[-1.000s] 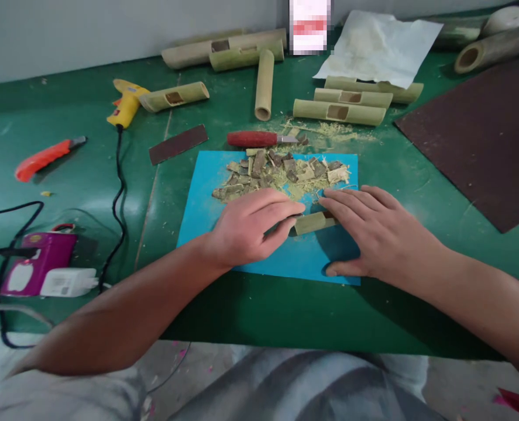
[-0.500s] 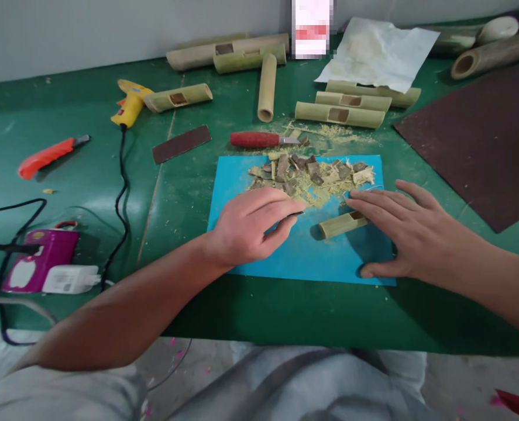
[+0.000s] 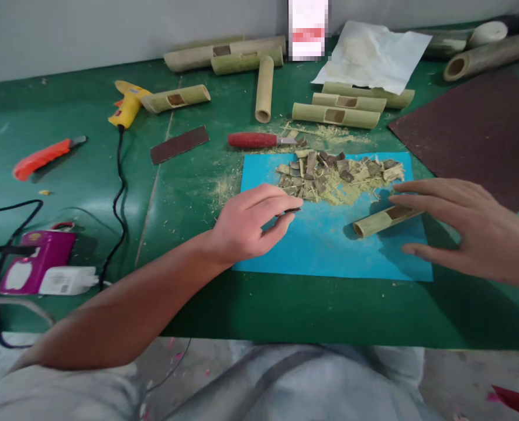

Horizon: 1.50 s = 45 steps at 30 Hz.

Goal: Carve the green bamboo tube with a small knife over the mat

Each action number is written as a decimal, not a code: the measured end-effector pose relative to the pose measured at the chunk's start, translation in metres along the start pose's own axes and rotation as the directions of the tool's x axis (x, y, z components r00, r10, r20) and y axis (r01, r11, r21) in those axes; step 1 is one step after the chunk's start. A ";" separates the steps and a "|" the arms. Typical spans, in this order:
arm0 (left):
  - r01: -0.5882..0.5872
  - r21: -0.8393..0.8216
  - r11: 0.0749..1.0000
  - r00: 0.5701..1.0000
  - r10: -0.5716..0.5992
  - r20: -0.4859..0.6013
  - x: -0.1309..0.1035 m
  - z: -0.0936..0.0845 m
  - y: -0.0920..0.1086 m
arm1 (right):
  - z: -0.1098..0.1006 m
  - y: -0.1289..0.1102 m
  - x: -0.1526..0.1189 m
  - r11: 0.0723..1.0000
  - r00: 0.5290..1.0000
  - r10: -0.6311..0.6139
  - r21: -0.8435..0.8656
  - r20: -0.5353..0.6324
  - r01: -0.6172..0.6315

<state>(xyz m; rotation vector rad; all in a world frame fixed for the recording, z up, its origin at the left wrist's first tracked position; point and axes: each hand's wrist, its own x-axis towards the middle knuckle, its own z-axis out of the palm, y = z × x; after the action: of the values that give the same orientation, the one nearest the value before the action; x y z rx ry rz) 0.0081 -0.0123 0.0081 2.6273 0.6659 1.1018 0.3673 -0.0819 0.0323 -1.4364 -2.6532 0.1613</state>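
Note:
A small dark piece (image 3: 292, 210) is pinched between the thumb and fingers of my left hand (image 3: 254, 225), over the left part of a blue sheet (image 3: 320, 245). My right hand (image 3: 470, 228) is spread open at the sheet's right side, its fingers over the far end of a short bamboo tube (image 3: 375, 224) with a cut opening. Whether those fingers touch the tube I cannot tell. Bamboo chips and shavings (image 3: 342, 178) lie heaped along the sheet's back part. Just behind the sheet rests a red-handled knife (image 3: 253, 140).
Notched bamboo tubes (image 3: 336, 116) lie at the back beside a white paper (image 3: 368, 55). A yellow glue gun (image 3: 130, 105), an orange cutter (image 3: 44, 159), a brown strip (image 3: 180, 144) and a purple power box (image 3: 37, 263) are on the left; a large brown sheet (image 3: 474, 128) is at right.
The blue sheet has slid to the right with the chips and the short tube on it. My right hand has moved right too. My left hand has stayed nearly in place.

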 end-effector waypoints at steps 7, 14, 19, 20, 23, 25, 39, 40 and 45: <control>0.020 -0.007 1.000 1.000 -0.020 -0.007 0.000 0.001 -0.001 | -0.004 0.011 0.003 0.990 1.000 0.006 -0.138 -0.018 -0.008; -0.018 -0.057 0.998 0.993 0.012 -0.115 0.005 0.001 0.001 | -0.007 -0.034 0.041 0.997 0.998 -0.058 -0.047 -0.018 0.057; 0.015 -0.098 0.995 0.995 -0.024 -0.092 0.004 0.003 0.000 | 0.001 -0.065 0.074 0.994 0.996 -0.088 -0.062 -0.020 0.087; 0.021 -0.107 0.994 0.997 -0.028 -0.066 0.003 0.004 -0.001 | 0.003 -0.066 0.077 0.995 0.997 -0.079 -0.063 -0.008 0.079; 0.028 -0.117 0.993 1.000 -0.028 0.003 0.002 0.005 -0.002 | 0.007 -0.064 0.080 0.998 0.999 -0.039 -0.052 0.022 0.040; 0.034 -0.110 0.993 0.999 -0.030 0.034 0.002 0.004 -0.001 | 0.008 -0.064 0.079 0.999 1.000 -0.018 -0.035 0.011 0.019; -0.032 -0.047 0.998 0.989 0.039 0.140 0.003 0.003 0.001 | 0.024 -0.062 0.080 0.990 0.992 -0.090 0.104 -0.090 0.099; -0.051 -0.039 0.998 0.988 0.056 0.143 0.003 0.003 0.001 | 0.024 -0.062 0.080 0.986 0.991 -0.099 0.124 -0.093 0.110; -0.098 -0.010 0.995 0.984 0.098 0.150 0.004 0.002 0.004 | 0.027 -0.063 0.079 0.967 0.983 -0.128 0.203 -0.135 0.154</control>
<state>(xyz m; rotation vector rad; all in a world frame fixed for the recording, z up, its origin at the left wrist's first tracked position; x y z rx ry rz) 0.0134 -0.0134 0.0109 2.7329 0.5084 0.9162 0.2675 -0.0508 0.0193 -1.1504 -2.5390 0.3223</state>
